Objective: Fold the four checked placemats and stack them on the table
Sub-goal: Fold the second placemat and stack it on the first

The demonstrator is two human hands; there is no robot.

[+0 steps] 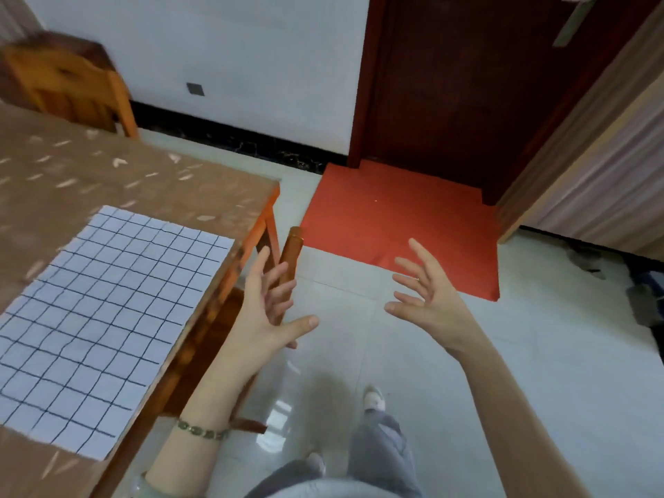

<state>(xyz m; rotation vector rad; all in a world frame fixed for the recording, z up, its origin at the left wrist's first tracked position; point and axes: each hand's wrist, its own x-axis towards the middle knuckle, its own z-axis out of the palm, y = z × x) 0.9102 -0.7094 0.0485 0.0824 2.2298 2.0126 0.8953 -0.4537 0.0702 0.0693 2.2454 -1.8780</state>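
While one checked placemat [107,318] lies spread flat on the table [143,174], white with a dark grid, its right edge runs close along the table's right-hand edge and neither hand touches it. The table is covered by a brown cloth with pale flecks, and its orange wooden frame shows beneath the rim. Just off that rim, over the floor, the left hand [266,310] is raised with its fingers straight and fanned wide, thumb pointing right, holding nothing; a beaded bracelet [203,430] circles its wrist. A rounded brown wooden post [290,253] stands by the table's corner, partly behind those fingers; whether they touch it cannot be told. Well apart to the right, the right hand [427,296] hangs in the air too, palm turned towards the left hand, fingers spread and lightly bent, empty. Below the hands are grey trousers [381,451] and a pale shoe [374,397] on the glossy light tiled floor [539,354]. Farther out, a red mat [395,224] lies before a dark red door [449,84]. A wooden chair [68,80] stands behind the table at the far left against the white wall, near a small dark wall socket [195,89].
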